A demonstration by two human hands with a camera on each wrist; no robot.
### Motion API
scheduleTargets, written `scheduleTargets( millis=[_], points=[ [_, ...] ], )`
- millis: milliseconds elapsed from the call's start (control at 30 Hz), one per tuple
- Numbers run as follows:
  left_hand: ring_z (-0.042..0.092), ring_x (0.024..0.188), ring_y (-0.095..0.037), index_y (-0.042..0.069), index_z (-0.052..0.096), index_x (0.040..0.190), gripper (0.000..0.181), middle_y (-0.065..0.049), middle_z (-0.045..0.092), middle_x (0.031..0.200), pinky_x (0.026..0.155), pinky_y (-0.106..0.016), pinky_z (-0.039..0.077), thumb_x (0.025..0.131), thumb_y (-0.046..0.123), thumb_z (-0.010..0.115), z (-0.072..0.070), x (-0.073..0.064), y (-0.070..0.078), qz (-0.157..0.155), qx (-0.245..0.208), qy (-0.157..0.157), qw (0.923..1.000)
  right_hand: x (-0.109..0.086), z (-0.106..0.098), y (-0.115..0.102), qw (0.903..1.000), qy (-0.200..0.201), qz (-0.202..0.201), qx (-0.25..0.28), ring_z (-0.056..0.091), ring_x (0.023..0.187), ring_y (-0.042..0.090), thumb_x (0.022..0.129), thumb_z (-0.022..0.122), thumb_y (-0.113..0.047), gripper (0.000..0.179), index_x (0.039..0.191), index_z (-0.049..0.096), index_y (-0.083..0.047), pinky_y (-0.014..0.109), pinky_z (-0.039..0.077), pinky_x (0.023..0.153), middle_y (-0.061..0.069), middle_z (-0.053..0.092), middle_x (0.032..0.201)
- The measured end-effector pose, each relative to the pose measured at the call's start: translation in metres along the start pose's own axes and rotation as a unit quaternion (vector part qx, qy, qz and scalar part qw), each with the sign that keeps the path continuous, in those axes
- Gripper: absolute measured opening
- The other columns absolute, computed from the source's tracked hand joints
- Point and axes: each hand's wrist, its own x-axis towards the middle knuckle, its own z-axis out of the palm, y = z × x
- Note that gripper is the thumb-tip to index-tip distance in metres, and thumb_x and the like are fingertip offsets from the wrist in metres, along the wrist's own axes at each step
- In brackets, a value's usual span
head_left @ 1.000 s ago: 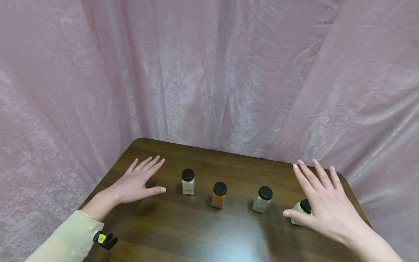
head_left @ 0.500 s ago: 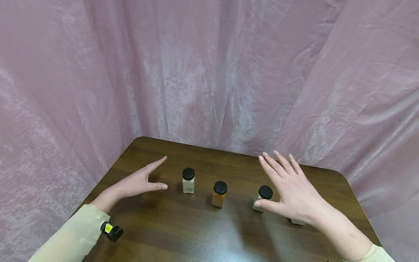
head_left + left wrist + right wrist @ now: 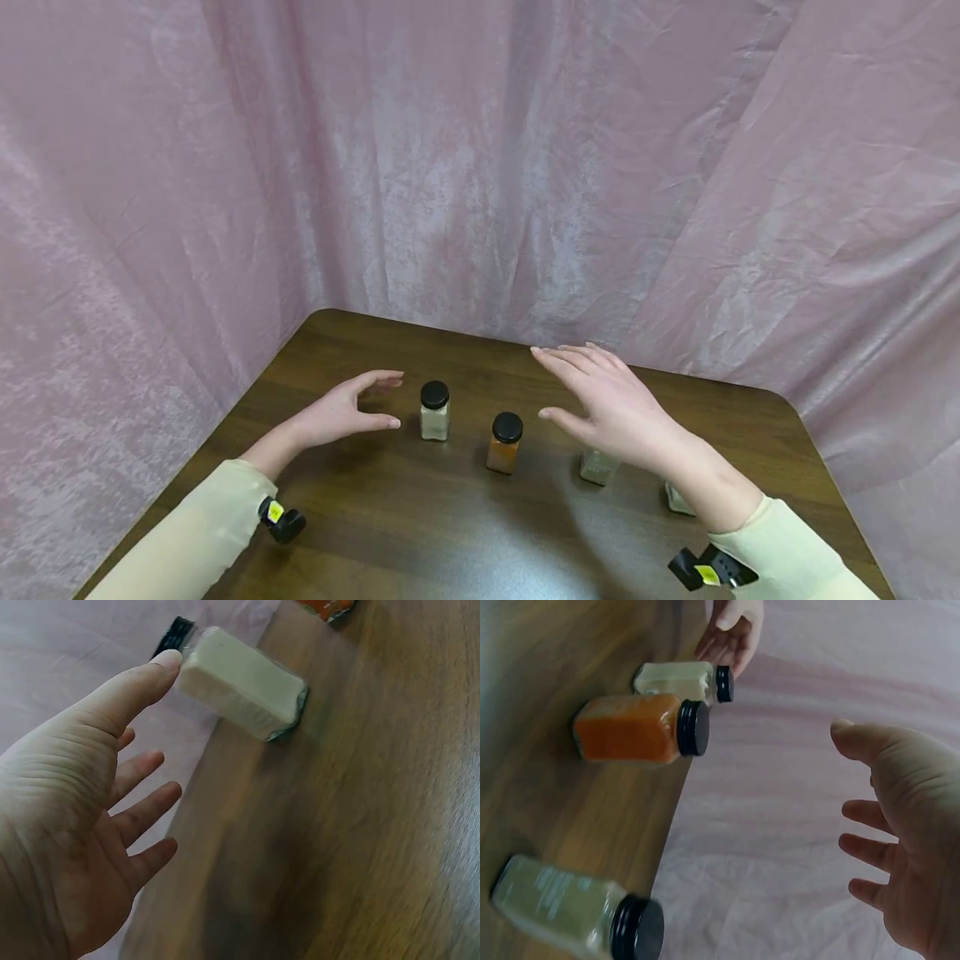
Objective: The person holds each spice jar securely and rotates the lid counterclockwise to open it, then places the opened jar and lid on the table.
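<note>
The left hand [image 3: 337,417], loosely curved, thumb apart, holds nothing just beside a square, black-lidded clear jar with cream contents [image 3: 434,422]. The right hand [image 3: 618,408], fingers extended and empty, hovers near a black-lidded, orange-filled jar [image 3: 503,455]. A pale-green-filled jar [image 3: 597,469] and another pale jar [image 3: 679,500] stand farther right on the brown wooden counter [image 3: 405,525].

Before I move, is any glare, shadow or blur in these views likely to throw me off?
Possibly: in the head view, whitish glare sits on the near part of the table, and a dark shadow stretches below the right hand; in the left wrist view, the pale jar looks soft, no lettering legible; in the right wrist view, the green jar's lettering is smeared.
</note>
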Motion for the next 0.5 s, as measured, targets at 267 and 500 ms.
scheduleTargets(
  millis=[267,500],
  points=[
    [0.047,0.138,-0.034,0.013,0.044,0.153,0.077,-0.009,0.051,0.151,0.110,-0.059,0.036,0.089,0.034,0.082,0.020,0.015,-0.004,0.012,-0.050,-0.008,0.9987,0.034,0.014,-0.005,0.9991,0.007,-0.039,0.011,0.058,0.125,0.025,0.092,0.078,-0.015,0.055,0.143,0.060,-0.013,0.048,0.036,0.111,0.004,0.066,0.133],
    [0.050,0.136,-0.029,0.016,0.049,0.149,0.071,-0.006,0.056,0.145,0.111,-0.056,0.036,0.088,0.029,0.084,0.034,0.025,-0.010,0.017,-0.083,-0.011,0.9963,0.061,0.031,-0.010,0.9986,-0.028,-0.043,0.013,0.060,0.121,0.023,0.093,0.076,-0.015,0.049,0.140,0.063,-0.015,0.045,0.039,0.108,0.001,0.069,0.126]
  ],
)
